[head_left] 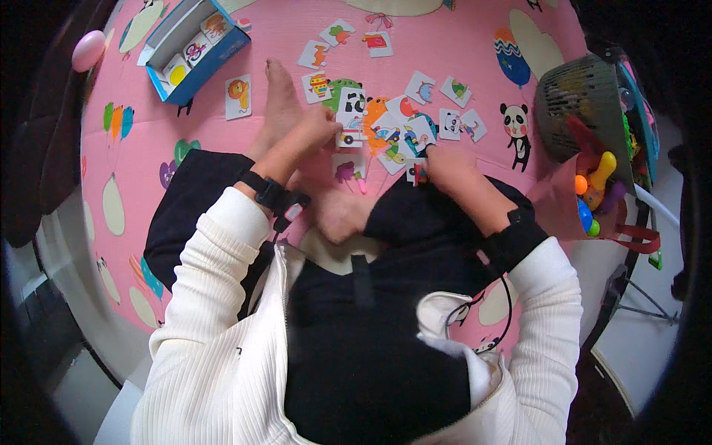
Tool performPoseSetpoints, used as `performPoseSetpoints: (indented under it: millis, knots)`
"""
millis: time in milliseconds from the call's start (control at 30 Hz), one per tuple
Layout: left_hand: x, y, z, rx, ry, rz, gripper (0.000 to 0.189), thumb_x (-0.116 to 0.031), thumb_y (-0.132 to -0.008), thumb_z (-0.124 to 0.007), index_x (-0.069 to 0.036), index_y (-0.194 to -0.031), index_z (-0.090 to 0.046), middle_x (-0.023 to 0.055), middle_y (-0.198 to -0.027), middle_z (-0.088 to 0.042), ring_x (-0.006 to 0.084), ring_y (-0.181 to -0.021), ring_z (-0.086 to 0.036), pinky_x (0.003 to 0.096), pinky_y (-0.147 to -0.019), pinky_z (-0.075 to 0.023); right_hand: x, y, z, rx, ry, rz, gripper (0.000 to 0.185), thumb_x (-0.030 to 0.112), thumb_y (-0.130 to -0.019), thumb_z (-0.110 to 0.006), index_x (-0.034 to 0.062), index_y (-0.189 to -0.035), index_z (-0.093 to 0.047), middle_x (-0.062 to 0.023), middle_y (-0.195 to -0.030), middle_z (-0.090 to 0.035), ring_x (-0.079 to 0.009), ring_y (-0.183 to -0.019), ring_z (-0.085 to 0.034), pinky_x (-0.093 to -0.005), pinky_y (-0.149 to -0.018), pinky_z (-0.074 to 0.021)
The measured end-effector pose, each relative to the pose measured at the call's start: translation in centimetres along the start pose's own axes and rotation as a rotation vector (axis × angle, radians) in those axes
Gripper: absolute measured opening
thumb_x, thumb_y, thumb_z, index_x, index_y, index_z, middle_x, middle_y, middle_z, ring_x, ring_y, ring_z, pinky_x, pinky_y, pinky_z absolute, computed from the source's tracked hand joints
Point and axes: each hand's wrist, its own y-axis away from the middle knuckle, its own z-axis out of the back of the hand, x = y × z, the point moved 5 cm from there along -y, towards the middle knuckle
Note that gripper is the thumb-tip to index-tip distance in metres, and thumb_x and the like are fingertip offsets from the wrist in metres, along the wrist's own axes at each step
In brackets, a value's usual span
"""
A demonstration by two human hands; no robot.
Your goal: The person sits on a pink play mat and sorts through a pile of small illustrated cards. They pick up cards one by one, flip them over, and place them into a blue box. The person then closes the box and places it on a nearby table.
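Note:
My left hand (318, 129) pinches the left edge of a small picture card with a white vehicle (350, 133). Touching that card's top is a panda card (351, 100). My right hand (451, 168) has its fingers on the right edge of a red vehicle card (415, 173), close above my knee. Between the hands lie overlapping cards, among them a turtle card (394, 154) and a duck card (418, 135). A purple picture card (348, 168) rests nearer my feet. The fingertips of both hands are partly hidden.
A blue open box (214, 62) holding several cards stands at the upper left, near a lion card (238, 97). Loose cards, including a carrot card (338, 33), lie on the pink patterned mat (467, 33). At right are a dark basket (562, 111) and a bag of toys (556, 194).

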Motion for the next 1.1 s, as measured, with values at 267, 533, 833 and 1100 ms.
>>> performPoseSetpoints:
  millis: [267,533,833,1100]
  knots:
    - [0.4,3.1,0.7,0.099,0.242,0.029,0.028,-0.008,-0.081,-0.065,0.001,-0.107,-0.057,0.0050,-0.073,-0.062,0.0138,-0.063,-0.062,0.0263,-0.049,-0.0488,7.3,-5.5,2.3,-0.516,0.231,0.544,0.027,0.015,-0.078,-0.061,0.0047,-0.103,-0.062,-0.0149,-0.109,-0.058,-0.0285,-0.101,-0.057,-0.0358,-0.076,-0.0530]
    - [1.2,5.5,-0.1,0.113,0.522,0.106,0.025,-0.005,-0.082,-0.063,0.002,-0.105,-0.054,0.0068,-0.077,-0.061,0.0161,-0.060,-0.061,0.0306,-0.051,-0.0550,6.3,-8.5,2.2,-0.434,0.115,0.319,0.032,0.008,-0.073,-0.067,0.0017,-0.104,-0.061,-0.0147,-0.102,-0.062,-0.0325,-0.097,-0.061,-0.0406,-0.075,-0.0525]
    - [0.8,8.0,0.2,0.010,0.520,0.072,0.022,-0.011,-0.082,-0.061,0.003,-0.100,-0.060,0.0088,-0.079,-0.064,0.0175,-0.057,-0.062,0.0306,-0.046,-0.0525,0.4,-6.4,4.5,-0.095,-0.847,0.135,0.019,0.011,-0.087,-0.064,0.0019,-0.104,-0.067,-0.0028,-0.084,-0.065,-0.0105,-0.073,-0.059,-0.0271,-0.066,-0.0492]
    - [-2.0,10.6,-1.5,0.121,0.427,-0.082,0.025,-0.015,-0.083,-0.061,0.003,-0.101,-0.060,0.0078,-0.073,-0.064,0.0150,-0.059,-0.061,0.0279,-0.047,-0.0504,1.7,3.1,2.2,0.082,-1.314,0.105,0.016,0.016,-0.090,-0.062,0.0043,-0.101,-0.063,0.0041,-0.081,-0.055,-0.0043,-0.066,-0.046,-0.0185,-0.057,-0.0373]
